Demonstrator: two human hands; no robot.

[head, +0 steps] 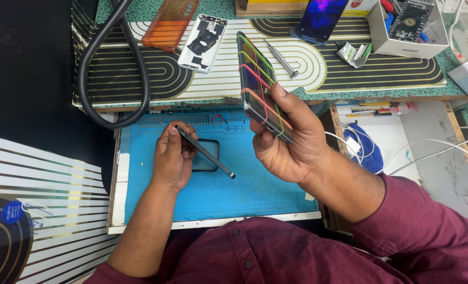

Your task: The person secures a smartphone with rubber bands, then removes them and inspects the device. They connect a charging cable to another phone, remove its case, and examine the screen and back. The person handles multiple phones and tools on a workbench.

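Phone (263, 87): bound with coloured rubber bands, raised on edge above the far rim of the blue mat (244, 184)
Right hand (286, 142): closed round the phone's near end, thumb along its edge
Left hand (173, 158): fingers shut on a thin dark tool (205, 152) (tip pointing right), over a dark frame (205, 158)
Screwdriver (281, 59): lying far, on the striped board
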